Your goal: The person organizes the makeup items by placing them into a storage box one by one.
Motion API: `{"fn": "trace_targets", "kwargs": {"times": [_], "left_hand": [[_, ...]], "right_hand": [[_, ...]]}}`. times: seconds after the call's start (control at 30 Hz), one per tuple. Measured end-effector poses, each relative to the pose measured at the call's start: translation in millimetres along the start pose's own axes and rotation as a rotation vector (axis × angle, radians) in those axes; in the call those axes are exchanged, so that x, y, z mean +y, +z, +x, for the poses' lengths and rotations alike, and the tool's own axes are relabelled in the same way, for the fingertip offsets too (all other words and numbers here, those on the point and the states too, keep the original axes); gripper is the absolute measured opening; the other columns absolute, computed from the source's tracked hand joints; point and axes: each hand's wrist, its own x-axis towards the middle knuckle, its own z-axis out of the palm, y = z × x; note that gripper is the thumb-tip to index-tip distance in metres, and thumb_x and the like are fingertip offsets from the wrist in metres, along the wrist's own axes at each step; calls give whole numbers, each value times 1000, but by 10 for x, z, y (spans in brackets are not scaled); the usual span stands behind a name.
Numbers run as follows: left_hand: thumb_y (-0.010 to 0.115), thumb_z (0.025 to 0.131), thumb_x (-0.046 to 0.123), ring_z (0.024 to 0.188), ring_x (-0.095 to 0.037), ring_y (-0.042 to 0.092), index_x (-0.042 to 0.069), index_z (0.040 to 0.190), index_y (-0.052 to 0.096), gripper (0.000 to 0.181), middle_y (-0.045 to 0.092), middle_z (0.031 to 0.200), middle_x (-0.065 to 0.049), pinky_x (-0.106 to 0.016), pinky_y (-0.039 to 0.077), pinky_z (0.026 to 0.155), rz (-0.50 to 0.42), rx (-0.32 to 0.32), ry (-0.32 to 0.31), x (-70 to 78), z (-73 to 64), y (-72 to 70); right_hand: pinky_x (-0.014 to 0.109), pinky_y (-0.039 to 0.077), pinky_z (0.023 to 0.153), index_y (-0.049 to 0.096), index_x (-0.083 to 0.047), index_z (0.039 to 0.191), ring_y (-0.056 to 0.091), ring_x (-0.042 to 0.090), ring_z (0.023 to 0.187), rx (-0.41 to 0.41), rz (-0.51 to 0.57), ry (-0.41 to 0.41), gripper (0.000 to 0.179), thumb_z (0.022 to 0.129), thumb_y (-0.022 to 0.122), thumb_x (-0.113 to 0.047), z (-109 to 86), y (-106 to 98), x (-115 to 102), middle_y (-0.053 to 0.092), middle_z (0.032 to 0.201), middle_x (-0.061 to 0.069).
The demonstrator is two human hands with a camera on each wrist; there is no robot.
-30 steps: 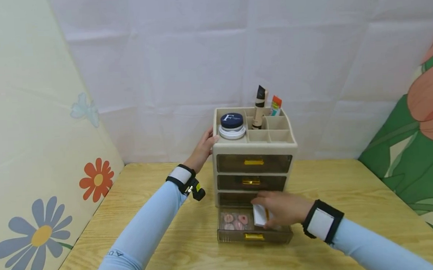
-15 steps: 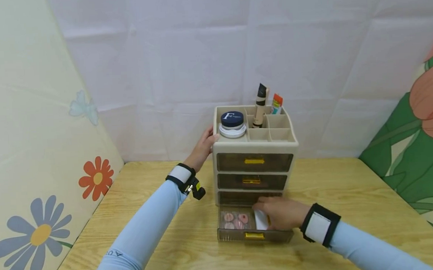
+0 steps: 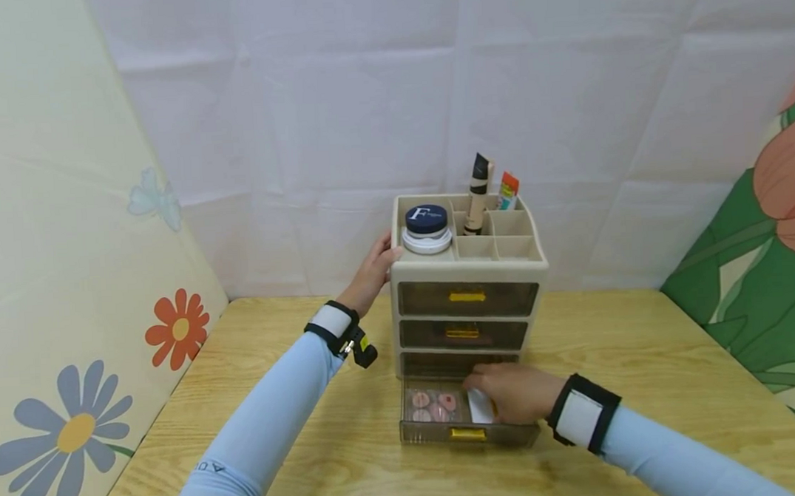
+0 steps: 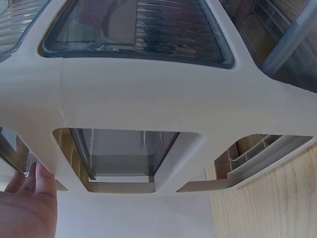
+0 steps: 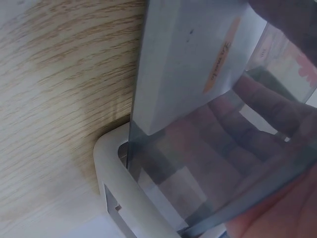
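A cream drawer organizer [image 3: 468, 269] stands on the table, its bottom drawer [image 3: 432, 430] pulled out. My left hand [image 3: 372, 273] grips its upper left side; in the left wrist view the fingertips [image 4: 43, 178] lie at the frame's edge. My right hand [image 3: 513, 391] reaches into the drawer and holds a small white box [image 3: 481, 407]. Through the smoky drawer wall, the right wrist view shows the box's orange strip [image 5: 223, 54] and fingers [image 5: 272, 106] bent beside it. Left of the box lies a clear pack of pink puffs [image 3: 434, 405].
On the organizer's top sit a navy-lidded jar [image 3: 426, 219] on a white round case [image 3: 427, 242], a beige tube with black cap [image 3: 477, 196] and an orange-capped tube [image 3: 508, 190]. Two upper drawers with gold handles are closed. A white cloth [image 3: 299, 134] hangs behind the table [image 3: 313, 444].
My right hand has lowered the white box deeper into the drawer's right part, and it lies flatter there. The left hand stays in place.
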Motion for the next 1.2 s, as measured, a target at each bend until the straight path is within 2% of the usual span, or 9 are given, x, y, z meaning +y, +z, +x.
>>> {"fn": "trace_targets", "kwargs": {"times": [0.23, 0.4, 0.53, 0.67, 0.83, 1.0, 1.2], "left_hand": [[40, 95, 33, 133, -27, 36, 10, 155, 19, 68, 28, 153, -14, -47, 32, 106, 17, 2, -5, 28, -10, 26], [40, 94, 34, 131, -27, 37, 9, 154, 19, 69, 29, 153, -14, -47, 33, 105, 14, 3, -5, -5, -11, 25], [40, 94, 33, 130, -28, 39, 9, 154, 20, 68, 30, 152, -15, -47, 34, 104, 12, 3, -5, -23, -17, 24], [39, 94, 34, 129, -28, 39, 8, 154, 19, 69, 30, 152, -16, -47, 35, 103, 9, -7, 0, -11, -24, 27], [38, 95, 32, 130, -29, 38, 7, 154, 18, 67, 28, 152, -17, -48, 34, 104, 15, -16, 2, 18, -30, 22], [38, 95, 33, 131, -29, 37, 9, 155, 16, 68, 27, 153, -15, -48, 34, 104, 28, -16, -8, 46, -41, 26], [37, 96, 32, 133, -29, 35, 10, 155, 16, 66, 25, 154, -14, -49, 33, 104, 19, -19, 1, 62, -46, 31]], "right_hand": [[40, 52, 77, 64, -11, 114, 62, 24, 89, 8, -10, 6, 53, 67, 87, -11, -51, -36, -50, 60, 103, 6], [41, 52, 79, 63, -13, 115, 62, 25, 91, 6, 15, 7, 53, 67, 86, -10, -71, -40, -66, 60, 105, 7], [40, 52, 77, 63, -10, 117, 61, 24, 90, 30, 44, -40, 53, 69, 85, -9, -117, -55, -42, 60, 106, 7], [41, 52, 81, 61, -6, 120, 60, 26, 96, 83, 54, -71, 51, 74, 82, -10, -213, -171, -59, 60, 111, 8], [38, 53, 77, 61, -4, 121, 62, 24, 97, 198, 52, -98, 43, 82, 77, -12, -355, -338, -182, 61, 113, 9], [29, 53, 71, 64, -6, 116, 62, 14, 88, 374, 12, -163, 39, 81, 78, -14, -499, -370, -400, 62, 104, 3], [21, 46, 54, 66, -9, 98, 56, 8, 67, 613, -179, -273, 33, 72, 85, -15, -577, -243, -625, 60, 85, -1]]}}
